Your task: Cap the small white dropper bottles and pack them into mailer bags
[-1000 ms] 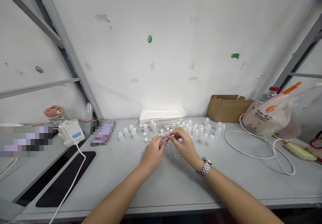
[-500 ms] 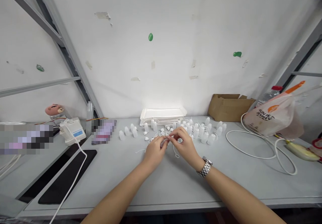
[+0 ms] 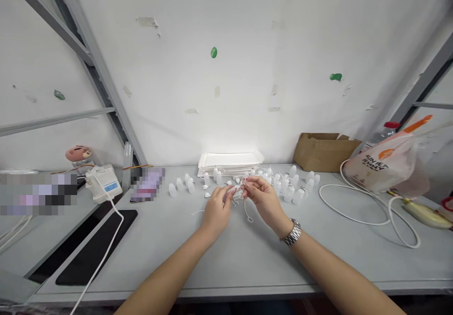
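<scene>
My left hand (image 3: 216, 208) and my right hand (image 3: 264, 199) meet above the grey table (image 3: 247, 253), both pinched on one small translucent bottle (image 3: 236, 192). A thin white loop (image 3: 247, 211) hangs below it. Behind my hands stand several small white plastic bottles (image 3: 288, 187), with a few more in a row (image 3: 182, 186) to the left. Small white caps (image 3: 206, 193) lie between them. My right wrist carries a metal watch (image 3: 293, 233).
A stack of white trays (image 3: 230, 160) leans at the wall. A cardboard box (image 3: 323, 150), a plastic bag (image 3: 387, 161) and a white cable (image 3: 368, 206) lie right. A black mat (image 3: 92, 246), a white device (image 3: 104, 183) and its cord lie left.
Both hands have lifted slightly off the table and shifted a little right, still pinched together on the small bottle; the loop now dangles beneath it.
</scene>
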Action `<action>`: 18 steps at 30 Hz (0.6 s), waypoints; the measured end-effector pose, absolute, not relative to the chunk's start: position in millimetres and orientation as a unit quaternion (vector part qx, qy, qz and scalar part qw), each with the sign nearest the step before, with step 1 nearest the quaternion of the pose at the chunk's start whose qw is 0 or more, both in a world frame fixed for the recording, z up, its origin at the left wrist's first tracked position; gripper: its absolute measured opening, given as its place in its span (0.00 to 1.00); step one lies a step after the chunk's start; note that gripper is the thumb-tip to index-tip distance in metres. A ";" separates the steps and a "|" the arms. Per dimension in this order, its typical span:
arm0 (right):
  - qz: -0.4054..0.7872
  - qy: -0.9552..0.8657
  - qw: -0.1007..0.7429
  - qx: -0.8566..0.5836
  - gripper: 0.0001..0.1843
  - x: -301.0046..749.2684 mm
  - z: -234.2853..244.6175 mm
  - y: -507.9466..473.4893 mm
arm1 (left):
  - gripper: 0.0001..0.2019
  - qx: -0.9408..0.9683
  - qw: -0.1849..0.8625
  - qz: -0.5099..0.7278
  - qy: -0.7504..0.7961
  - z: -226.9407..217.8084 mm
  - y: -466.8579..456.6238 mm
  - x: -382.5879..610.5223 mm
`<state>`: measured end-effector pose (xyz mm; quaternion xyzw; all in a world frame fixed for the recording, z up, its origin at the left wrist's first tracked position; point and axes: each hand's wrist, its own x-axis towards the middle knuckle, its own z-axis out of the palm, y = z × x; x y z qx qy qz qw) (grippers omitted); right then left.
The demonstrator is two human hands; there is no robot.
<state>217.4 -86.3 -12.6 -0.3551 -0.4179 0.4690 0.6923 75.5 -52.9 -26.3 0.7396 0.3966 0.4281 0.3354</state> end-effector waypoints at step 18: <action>0.578 -0.321 0.683 -0.311 0.11 223.4 -11.2 -83.6 | 0.14 0.746 0.324 0.427 0.396 -28.2 -51.4 75.9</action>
